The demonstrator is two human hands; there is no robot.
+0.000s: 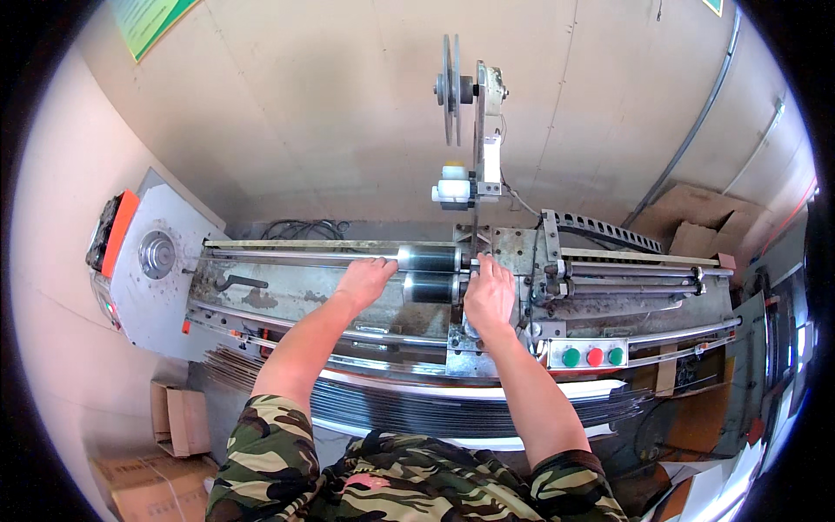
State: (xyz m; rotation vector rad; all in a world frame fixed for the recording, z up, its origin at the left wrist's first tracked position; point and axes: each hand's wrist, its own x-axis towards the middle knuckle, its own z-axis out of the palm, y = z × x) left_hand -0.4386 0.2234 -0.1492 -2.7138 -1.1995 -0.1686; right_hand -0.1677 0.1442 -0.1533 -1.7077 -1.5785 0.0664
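Note:
Two dark cylindrical rollers with shiny metal ends, a far roller [432, 259] and a near roller [431, 288], lie side by side at the middle of a long machine bed [339, 304]. Just left of them, my left hand [370, 280] has its fingers closed on what looks like a thin rod running along the gap between the rollers. My right hand [490, 294] is at the rollers' right end, over a metal carriage plate [513, 248]. Its fingers are bent and pressed together; whatever they grip is hidden behind them.
A post with a wheel [450, 90] rises behind the carriage. A wrench [242, 283] lies on the bed, left. Nearer me are a bundle of thin dark rods [417, 409] and a panel with green and red buttons [594, 357]. Cardboard boxes [178, 419] stand at lower left.

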